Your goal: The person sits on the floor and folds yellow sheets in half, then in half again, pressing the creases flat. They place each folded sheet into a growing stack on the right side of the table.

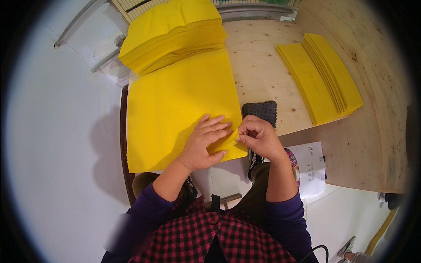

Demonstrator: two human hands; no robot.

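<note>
We've got the flat yellow sheets [175, 105] stacked along the counter's [256, 65] L edge, reaching its near L corner. Our L hand [205, 143] lies on top, nr the stack's near R corner, grip open, fingers spread. Our R hand [262, 138] is at the stack's R edge, grip closed: thumb & index pinch a slightly raised bit of yellow edge; can't tell how many layers. Just beyond that hand, a dk grey textured pad [265, 110] sits at the counter's near edge, beside the stack. At the far L corner we see a thick folded yellow pile [175, 26], layers showing on its near side. Along the R edge, down to the near R corner, lie folded yellow strips [331, 79], side by side. We're wearing a red/blk checked garment [193, 234] w/ purple sleeves [285, 215].
</note>
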